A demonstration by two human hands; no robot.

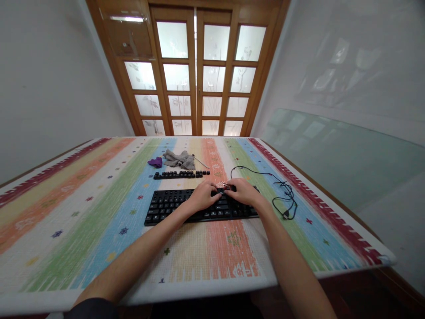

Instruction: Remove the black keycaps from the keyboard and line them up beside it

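Observation:
A black keyboard point(172, 203) lies on the striped tablecloth in front of me. My left hand point(204, 196) rests over its upper middle part, fingers curled and thumb reaching toward the right hand. What its fingertips hold, if anything, is hidden. My right hand point(244, 191) is over the keyboard's right part, closed on a small tool point(227, 186) with thin metal ends and a reddish part; its exact kind is too small to tell. The hands nearly meet above the keys. Behind the keyboard, loose black keycaps point(179, 175) stand in a row.
Beyond the keycaps lie a crumpled grey cloth point(180, 159), a purple cloth point(155, 162) and a thin stick-like tool point(201, 161). The keyboard's black cable point(285, 192) is coiled at the right. The table's front edge point(199, 288) runs below my forearms.

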